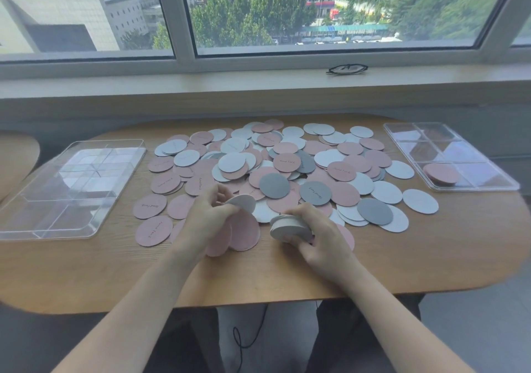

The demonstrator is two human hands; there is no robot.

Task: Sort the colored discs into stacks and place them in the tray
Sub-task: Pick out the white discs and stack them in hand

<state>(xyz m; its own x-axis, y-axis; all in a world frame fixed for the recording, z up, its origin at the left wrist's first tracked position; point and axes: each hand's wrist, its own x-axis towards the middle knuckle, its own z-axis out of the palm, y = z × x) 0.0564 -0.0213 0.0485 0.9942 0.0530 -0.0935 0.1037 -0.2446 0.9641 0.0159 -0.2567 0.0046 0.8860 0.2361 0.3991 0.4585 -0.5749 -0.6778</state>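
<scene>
Two hands sorting discs above the wooden table [86,272].
The left hand [207,214] pinches one white disc [242,202]; the right hand [319,234] grips a white stack [288,227].

I've got one head view, looking forward and down, close over the table [86,272], window [330,7] beyond.

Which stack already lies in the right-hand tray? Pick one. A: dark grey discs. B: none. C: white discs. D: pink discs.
D: a short stack of pink discs sits in a near compartment of the right tray; its other compartments hold no discs.
</scene>
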